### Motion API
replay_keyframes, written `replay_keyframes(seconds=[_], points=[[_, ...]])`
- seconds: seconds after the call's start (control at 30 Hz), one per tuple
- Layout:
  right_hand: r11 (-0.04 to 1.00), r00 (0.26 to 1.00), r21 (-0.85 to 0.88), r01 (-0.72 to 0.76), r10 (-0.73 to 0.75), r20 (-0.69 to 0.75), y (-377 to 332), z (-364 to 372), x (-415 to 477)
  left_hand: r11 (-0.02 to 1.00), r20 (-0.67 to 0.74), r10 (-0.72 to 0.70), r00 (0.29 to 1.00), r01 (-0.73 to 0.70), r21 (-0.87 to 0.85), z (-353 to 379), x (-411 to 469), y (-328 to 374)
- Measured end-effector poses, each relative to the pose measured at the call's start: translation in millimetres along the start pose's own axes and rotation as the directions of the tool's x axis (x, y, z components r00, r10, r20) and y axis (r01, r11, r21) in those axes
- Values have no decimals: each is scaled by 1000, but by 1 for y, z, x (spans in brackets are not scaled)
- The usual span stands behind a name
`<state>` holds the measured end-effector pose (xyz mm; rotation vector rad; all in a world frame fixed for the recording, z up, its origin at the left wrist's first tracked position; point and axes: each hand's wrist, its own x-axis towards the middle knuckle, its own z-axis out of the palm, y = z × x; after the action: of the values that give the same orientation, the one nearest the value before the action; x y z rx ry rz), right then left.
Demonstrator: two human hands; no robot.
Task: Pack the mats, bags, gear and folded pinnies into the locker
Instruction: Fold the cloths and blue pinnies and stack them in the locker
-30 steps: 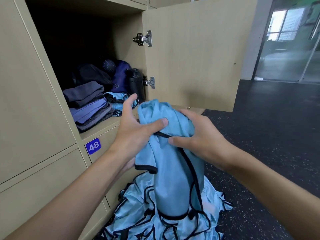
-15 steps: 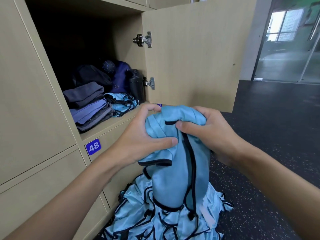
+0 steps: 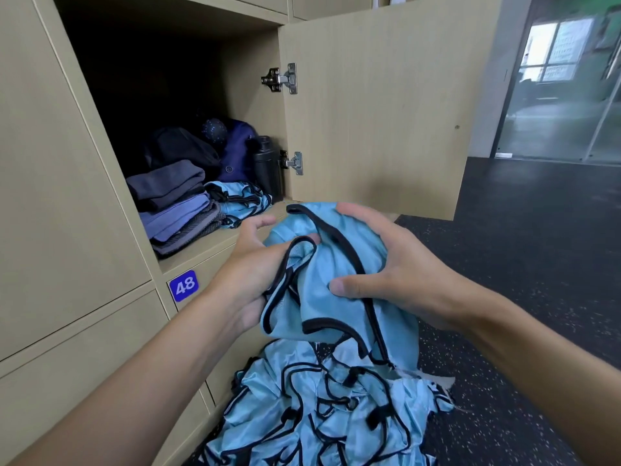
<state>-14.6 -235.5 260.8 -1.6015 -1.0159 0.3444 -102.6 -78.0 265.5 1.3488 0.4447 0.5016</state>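
Observation:
I hold a light-blue pinnie (image 3: 339, 264) with black trim, bunched up in front of the open locker (image 3: 215, 243). My left hand (image 3: 252, 264) grips its left side, thumb over a black-edged fold. My right hand (image 3: 386, 264) cups its right side with fingers over the top and the thumb pressing the cloth. Below it, a heap of the same pinnies (image 3: 319, 408) lies on the floor. Inside the locker sit folded grey and purple mats (image 3: 174, 203), folded pinnies (image 3: 238, 200), dark bags (image 3: 208, 149) and a black bottle (image 3: 267, 166).
The locker door (image 3: 376, 105) stands open to the right, behind my hands. A closed locker marked 48 (image 3: 183, 285) lies below the open one. Dark speckled floor (image 3: 537, 264) stretches right toward a glass wall (image 3: 564, 82).
The hanging pinnie has been gathered upward into a tighter bundle. My right hand shifted round to the bundle's right side, and my left hand turned its grip on the left edge.

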Motion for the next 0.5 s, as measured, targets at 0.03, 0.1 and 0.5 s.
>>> replay_keyframes(seconds=[0.03, 0.1, 0.5], points=[[1000, 1000, 25, -10, 10, -15, -1, 0, 1, 1000, 26, 22, 999, -23, 15, 0, 0, 0], [995, 999, 95, -29, 34, -42, 0, -2, 4, 982, 112, 128, 985, -142, 123, -4, 0, -1], [900, 982, 393, -190, 178, 66, 1, -10, 13, 707, 417, 300, 858, -493, 507, -7, -2, -8]])
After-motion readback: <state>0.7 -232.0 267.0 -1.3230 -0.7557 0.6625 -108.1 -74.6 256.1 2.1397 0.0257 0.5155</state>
